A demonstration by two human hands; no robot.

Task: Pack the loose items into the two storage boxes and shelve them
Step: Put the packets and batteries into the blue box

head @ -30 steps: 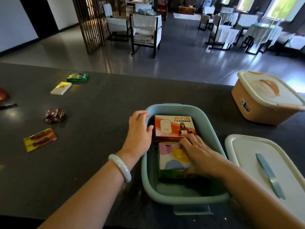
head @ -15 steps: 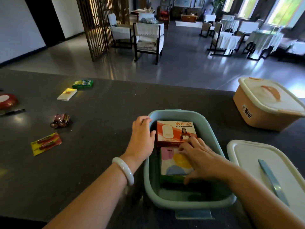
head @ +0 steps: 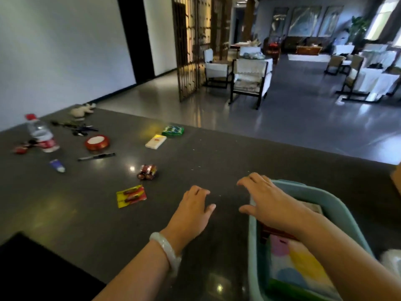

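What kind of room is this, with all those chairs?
Probably a restaurant or hotel dining hall. Behind the dark counter stand tables with white cloths, dark-framed chairs around them, and a wooden lattice screen dividing the room.

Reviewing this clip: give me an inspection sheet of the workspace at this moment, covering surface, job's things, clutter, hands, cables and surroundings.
Surface: dark glossy counter, reflecting lights.
Job's things: teal storage box at right, holding a pastel-printed box; loose on the counter: yellow battery pack, battery bundle, white packet, green packet, red round tin, pen, small tube, water bottle.
Clutter: plush toy at the far edge.
Hands: left hand open above the counter; right hand open over the box rim.
Cables: nothing seen.
Surroundings: dining room, chairs.
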